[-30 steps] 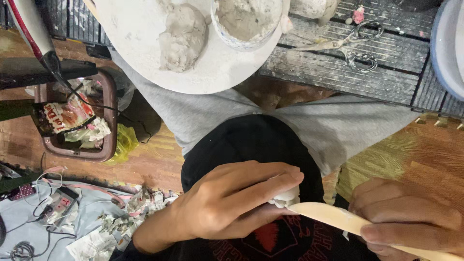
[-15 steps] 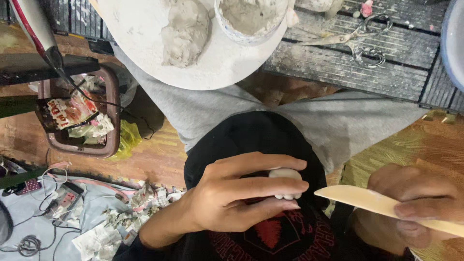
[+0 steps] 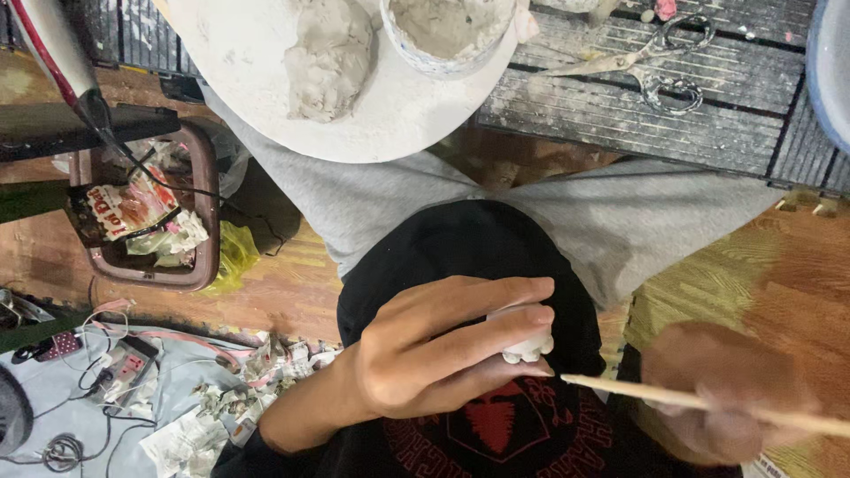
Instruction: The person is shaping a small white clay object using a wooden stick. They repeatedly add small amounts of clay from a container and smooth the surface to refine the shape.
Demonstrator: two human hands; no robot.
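My left hand (image 3: 443, 354) is closed around a small white clay piece (image 3: 529, 345), held over my lap against my black shirt. My right hand (image 3: 722, 394), blurred, grips a thin wooden modelling stick (image 3: 673, 400). The stick's tip points left and ends just under the clay piece, close to my left fingertips. Most of the clay is hidden by my fingers.
A round white board (image 3: 266, 80) at the top carries a grey clay lump (image 3: 328, 57) and a bowl of wet clay (image 3: 447, 31). Scissors (image 3: 637, 66) lie on the slatted bench. A brown bin (image 3: 150, 221) with wrappers stands at left, cables and paper scraps at lower left.
My right hand has turned the wooden tool, so it shows as a thin stick, with its tip nearer the clay. My left hand has shifted its fingers around the clay.
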